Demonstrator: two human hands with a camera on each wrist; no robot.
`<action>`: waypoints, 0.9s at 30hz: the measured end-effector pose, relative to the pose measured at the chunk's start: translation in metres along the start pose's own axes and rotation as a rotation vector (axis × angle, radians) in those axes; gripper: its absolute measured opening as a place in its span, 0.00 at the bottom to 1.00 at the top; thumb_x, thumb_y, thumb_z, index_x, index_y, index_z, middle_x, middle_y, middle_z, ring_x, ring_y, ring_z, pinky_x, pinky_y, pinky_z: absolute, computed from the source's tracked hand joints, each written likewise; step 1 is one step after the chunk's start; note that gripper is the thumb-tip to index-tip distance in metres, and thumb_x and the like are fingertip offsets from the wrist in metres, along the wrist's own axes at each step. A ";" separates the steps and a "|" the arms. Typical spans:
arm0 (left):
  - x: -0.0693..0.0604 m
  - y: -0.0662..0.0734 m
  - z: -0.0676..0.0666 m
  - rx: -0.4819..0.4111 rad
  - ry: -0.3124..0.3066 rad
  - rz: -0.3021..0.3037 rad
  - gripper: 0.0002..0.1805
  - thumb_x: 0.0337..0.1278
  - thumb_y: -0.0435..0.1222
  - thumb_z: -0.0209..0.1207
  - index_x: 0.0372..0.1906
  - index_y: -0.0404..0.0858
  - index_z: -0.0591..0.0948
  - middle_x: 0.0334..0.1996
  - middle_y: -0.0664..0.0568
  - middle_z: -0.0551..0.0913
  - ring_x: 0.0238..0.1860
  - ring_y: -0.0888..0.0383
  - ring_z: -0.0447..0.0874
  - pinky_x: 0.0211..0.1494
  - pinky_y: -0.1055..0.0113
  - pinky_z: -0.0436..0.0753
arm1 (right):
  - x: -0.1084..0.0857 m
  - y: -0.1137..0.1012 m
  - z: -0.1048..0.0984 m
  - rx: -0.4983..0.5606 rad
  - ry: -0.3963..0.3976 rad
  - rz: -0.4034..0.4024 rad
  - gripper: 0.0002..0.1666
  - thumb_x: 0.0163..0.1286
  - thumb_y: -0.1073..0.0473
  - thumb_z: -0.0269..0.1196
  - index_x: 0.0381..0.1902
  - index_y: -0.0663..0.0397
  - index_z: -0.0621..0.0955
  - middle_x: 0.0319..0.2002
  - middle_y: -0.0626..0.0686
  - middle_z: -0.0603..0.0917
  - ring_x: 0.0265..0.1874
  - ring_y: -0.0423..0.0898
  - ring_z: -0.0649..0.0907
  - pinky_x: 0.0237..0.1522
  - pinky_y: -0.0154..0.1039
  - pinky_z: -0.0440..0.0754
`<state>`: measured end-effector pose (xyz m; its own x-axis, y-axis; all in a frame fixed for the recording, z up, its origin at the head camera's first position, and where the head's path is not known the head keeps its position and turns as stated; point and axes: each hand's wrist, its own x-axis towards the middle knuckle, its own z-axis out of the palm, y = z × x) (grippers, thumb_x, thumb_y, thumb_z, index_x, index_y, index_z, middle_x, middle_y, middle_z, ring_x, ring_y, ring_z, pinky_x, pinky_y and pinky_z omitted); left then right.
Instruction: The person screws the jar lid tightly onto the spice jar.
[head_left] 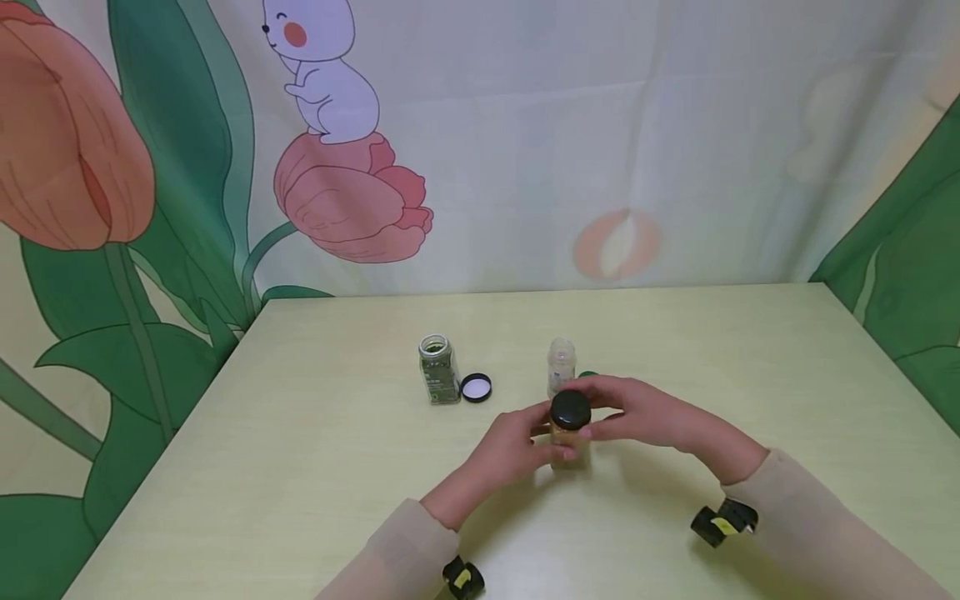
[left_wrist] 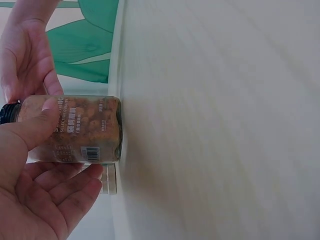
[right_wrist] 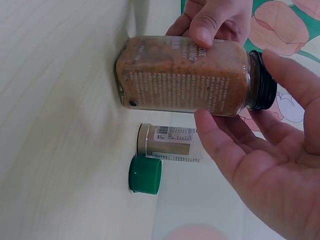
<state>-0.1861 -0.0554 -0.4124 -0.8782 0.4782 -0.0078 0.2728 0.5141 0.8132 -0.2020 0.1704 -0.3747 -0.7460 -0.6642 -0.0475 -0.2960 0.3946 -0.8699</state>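
Note:
A seasoning jar of orange-brown contents with a black lid stands upright in front of me. My left hand grips its body, thumb across the printed label in the left wrist view. From the other side, my right hand holds the jar near its neck, with fingers around the black lid and upper body. Whether the jar's base touches the table cannot be told. Just behind it stands a small clear bottle, and a green cap lies beside that bottle, mostly hidden in the head view.
Farther left on the pale table stands an uncapped glass jar of green herbs. A black-rimmed lid lies against its right side. Behind the table's back edge hangs a printed curtain.

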 end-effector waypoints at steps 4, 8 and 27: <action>0.000 0.000 0.000 0.002 0.005 0.004 0.30 0.59 0.40 0.72 0.66 0.38 0.79 0.62 0.43 0.85 0.62 0.42 0.85 0.67 0.50 0.83 | 0.000 0.002 0.002 -0.002 0.021 -0.013 0.30 0.73 0.58 0.66 0.68 0.62 0.73 0.63 0.65 0.80 0.66 0.64 0.79 0.69 0.66 0.76; 0.001 0.001 0.000 -0.019 0.007 -0.013 0.30 0.58 0.40 0.72 0.65 0.38 0.80 0.61 0.43 0.85 0.62 0.43 0.85 0.67 0.50 0.83 | 0.000 0.001 0.005 0.008 0.054 -0.021 0.29 0.72 0.58 0.67 0.67 0.63 0.74 0.62 0.65 0.81 0.64 0.63 0.80 0.68 0.64 0.78; 0.001 0.008 -0.002 -0.037 -0.015 -0.067 0.29 0.59 0.37 0.72 0.65 0.35 0.79 0.62 0.39 0.84 0.64 0.40 0.84 0.69 0.48 0.82 | 0.001 -0.001 0.014 0.009 0.125 0.010 0.28 0.71 0.58 0.68 0.63 0.66 0.73 0.61 0.67 0.81 0.64 0.65 0.80 0.64 0.58 0.84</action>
<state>-0.1856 -0.0528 -0.4049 -0.8881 0.4540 -0.0715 0.1983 0.5188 0.8316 -0.1944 0.1602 -0.3813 -0.8173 -0.5762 0.0051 -0.2836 0.3945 -0.8740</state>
